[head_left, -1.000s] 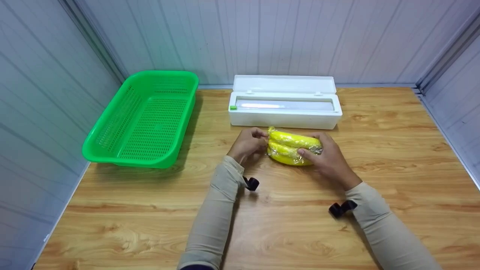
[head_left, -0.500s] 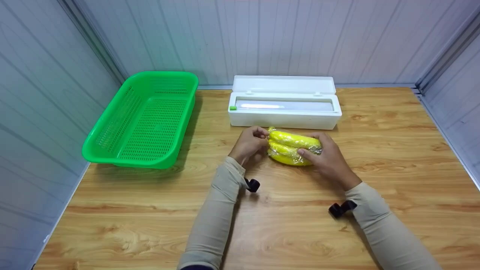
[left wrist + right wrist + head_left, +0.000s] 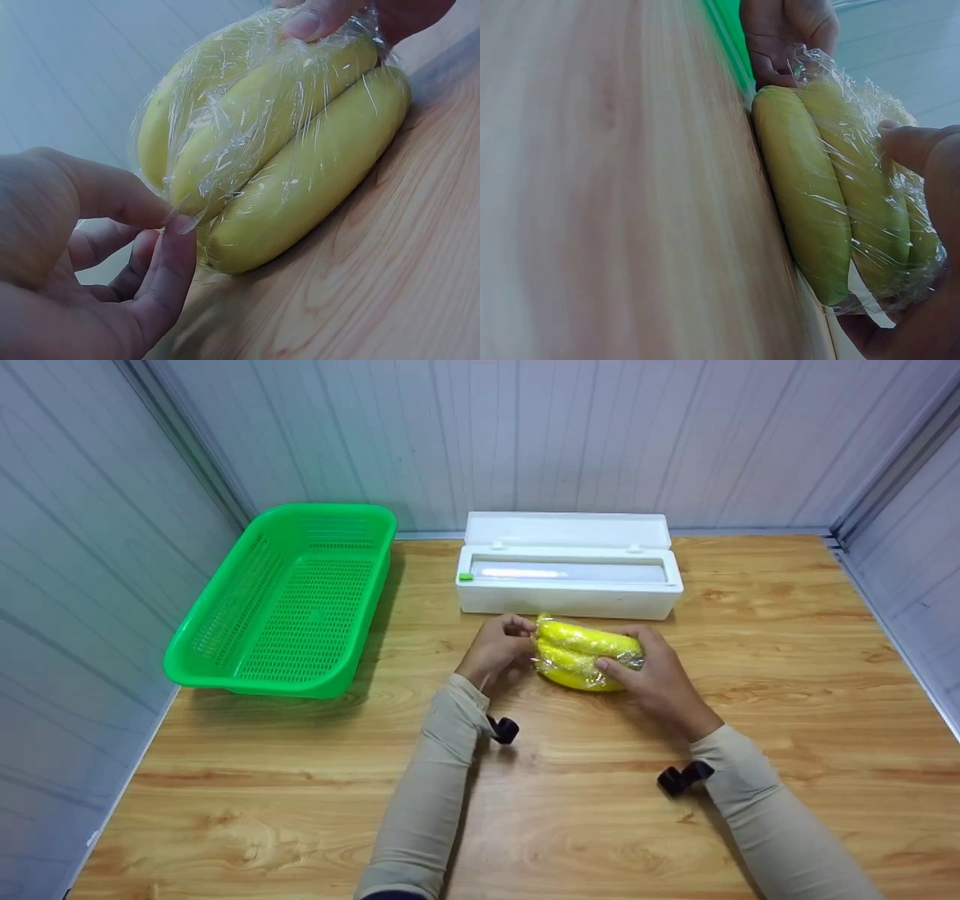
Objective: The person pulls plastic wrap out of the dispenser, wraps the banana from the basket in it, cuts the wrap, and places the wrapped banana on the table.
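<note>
A bunch of yellow bananas (image 3: 585,640) lies on the wooden table, wrapped in clear, shiny plastic wrap (image 3: 225,142). At the bunch's left end my left hand (image 3: 496,649) pinches an edge of the wrap between thumb and forefinger, as the left wrist view shows; its other fingers are loosely bent. My right hand (image 3: 660,679) grips the bunch at its right end, thumb on top and fingers round the far side. In the right wrist view that thumb (image 3: 911,146) presses on the wrap, and part of the fingers is hidden behind the bananas.
Just behind the bananas stands a white plastic-wrap dispenser box (image 3: 570,601), its lid (image 3: 568,529) raised, a green slider at its left end. A green perforated basket (image 3: 259,684) stands at the left. Pale panel walls (image 3: 525,435) enclose the table (image 3: 585,825).
Almost nothing differs. The left hand shifts very slightly at the wrap's edge, while the right hand and the bananas stay in place.
</note>
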`<state>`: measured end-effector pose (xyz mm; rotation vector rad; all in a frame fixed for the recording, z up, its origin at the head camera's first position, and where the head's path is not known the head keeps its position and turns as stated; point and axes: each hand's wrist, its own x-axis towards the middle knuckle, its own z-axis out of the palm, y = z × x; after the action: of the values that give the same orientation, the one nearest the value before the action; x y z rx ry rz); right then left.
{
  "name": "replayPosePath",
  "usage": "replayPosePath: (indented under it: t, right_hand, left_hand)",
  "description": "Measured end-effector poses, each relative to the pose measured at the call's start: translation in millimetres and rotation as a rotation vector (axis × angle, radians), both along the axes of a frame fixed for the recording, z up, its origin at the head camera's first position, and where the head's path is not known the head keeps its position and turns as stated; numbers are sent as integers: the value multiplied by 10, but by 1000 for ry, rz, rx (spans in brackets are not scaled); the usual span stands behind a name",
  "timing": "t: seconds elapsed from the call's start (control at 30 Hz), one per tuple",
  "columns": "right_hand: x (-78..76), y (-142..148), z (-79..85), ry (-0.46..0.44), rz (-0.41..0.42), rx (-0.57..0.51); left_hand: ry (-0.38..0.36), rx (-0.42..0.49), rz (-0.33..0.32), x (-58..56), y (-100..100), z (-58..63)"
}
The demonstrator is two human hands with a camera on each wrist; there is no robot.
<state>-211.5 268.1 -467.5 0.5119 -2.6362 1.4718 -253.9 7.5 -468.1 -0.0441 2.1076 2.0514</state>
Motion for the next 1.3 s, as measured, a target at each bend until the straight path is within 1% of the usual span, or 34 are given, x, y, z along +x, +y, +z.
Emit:
replayPosePath:
  t: [0.17,0.33,0.43,0.57,0.67,0.77,0.9,1.0,1.13,1.2,1.3]
  right_hand:
    - [-5,6,-8,-4,-3,-3]
    - [-1,4,-5,-4,5,-15]
    - [4,1,1,2,6,0]
    - [9,-2,9,1,3,24]
    - [6,-1,11,-3,2,21]
    - [3,2,8,-2,3,17]
    - [-2,7,-3,0,7,19]
    - [-4,11,-9,1,9,24]
    - [-6,14,-11,-6,4,27]
    - [-6,14,-8,-9,2,25]
    - [-10,16,-13,-9,1,22]
  left_hand:
    - [-41,17,8,-8,7,-5]
    - [-81,75,58,-11,16,-9]
    - [-74,123,72,-14,22,-17]
    - [-55,149,68,-11,28,-28]
    - [-41,147,69,-7,32,-33]
    - [-28,146,57,-8,34,-30]
    - [-5,89,34,-13,31,-33]
    - [32,30,19,-13,26,-38]
    - [76,-25,-5,-9,10,-42]
    - [100,-77,-16,-9,-8,-44]
    - [126,-183,-28,-5,-48,-42]
